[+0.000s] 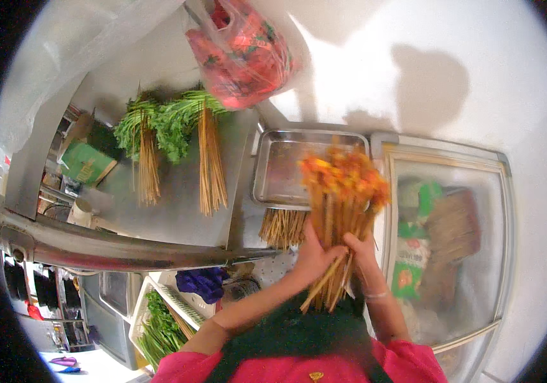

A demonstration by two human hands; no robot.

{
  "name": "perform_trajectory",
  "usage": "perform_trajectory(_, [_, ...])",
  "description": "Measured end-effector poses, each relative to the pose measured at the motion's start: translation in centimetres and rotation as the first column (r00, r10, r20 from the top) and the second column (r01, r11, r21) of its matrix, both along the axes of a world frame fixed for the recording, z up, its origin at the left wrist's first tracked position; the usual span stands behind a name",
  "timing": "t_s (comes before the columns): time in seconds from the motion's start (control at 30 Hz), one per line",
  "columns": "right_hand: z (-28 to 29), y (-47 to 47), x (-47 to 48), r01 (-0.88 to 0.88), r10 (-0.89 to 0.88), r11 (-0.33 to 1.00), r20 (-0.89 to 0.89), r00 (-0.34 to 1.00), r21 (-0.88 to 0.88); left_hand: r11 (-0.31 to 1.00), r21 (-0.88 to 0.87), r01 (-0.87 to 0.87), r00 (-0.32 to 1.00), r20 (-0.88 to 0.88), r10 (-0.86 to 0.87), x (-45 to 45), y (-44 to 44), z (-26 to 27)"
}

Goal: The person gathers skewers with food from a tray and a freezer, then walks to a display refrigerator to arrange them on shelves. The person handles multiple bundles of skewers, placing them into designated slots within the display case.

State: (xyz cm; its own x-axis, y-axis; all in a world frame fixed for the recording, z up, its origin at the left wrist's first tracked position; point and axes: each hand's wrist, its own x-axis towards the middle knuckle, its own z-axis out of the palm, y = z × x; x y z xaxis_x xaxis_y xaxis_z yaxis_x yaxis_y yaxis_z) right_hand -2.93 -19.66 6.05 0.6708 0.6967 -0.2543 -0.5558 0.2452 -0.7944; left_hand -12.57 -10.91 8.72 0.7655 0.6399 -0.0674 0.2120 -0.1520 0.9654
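A thick bundle of wooden skewers [343, 210] stands between my two hands, with orange-red food pieces at the far ends. My left hand [315, 251] wraps the sticks from the left, and my right hand [360, 246] grips them from the right. Some bare stick ends splay out below my hands, in front of a dark apron [297, 330]. Just beyond the bundle lies a rectangular metal tray [283, 167], partly hidden by the food. More bare skewers [280, 229] stick out from under the tray's near edge.
Two bunches of skewered leafy greens [173, 124] lie on a steel counter [182, 201]. A clear bag [249, 57] of red contents hangs above. To the right is a glass-topped chest freezer [446, 163] holding packages. A white basket [177, 301] holds greens at lower left, beside a metal rail [110, 251].
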Motion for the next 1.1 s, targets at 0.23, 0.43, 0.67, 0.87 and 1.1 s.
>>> perform_trajectory(0.23, [1.8,-7.7,-2.9,-0.035,0.048,0.985,-0.077,0.996,0.169,0.94,-0.012,0.34,0.914,-0.229,-0.334,-3.3,-5.3,4.4])
perform_trajectory(0.43, [1.4,-12.6,-10.3,-0.093,0.1,0.993,-0.109,0.989,0.07,0.92,-0.034,0.391,0.898,-0.203,-0.39,-11.2,-8.8,3.8])
perform_trajectory(0.67, [0.5,-15.5,-20.5,-0.201,0.215,0.972,-0.124,0.969,0.119,0.989,0.037,0.142,0.99,-0.021,-0.141,-23.7,-14.0,3.7])
perform_trajectory(0.87, [1.2,-13.8,-24.5,-0.464,0.496,0.851,-0.089,0.864,0.245,0.929,-0.323,0.18,0.984,0.057,-0.171,-31.6,-14.0,4.0])
perform_trajectory(1.1, [4.0,-8.3,-29.6,-0.753,0.76,0.65,-0.066,0.647,0.105,0.92,-0.311,-0.237,0.922,0.226,0.314,-36.6,-15.5,2.7])
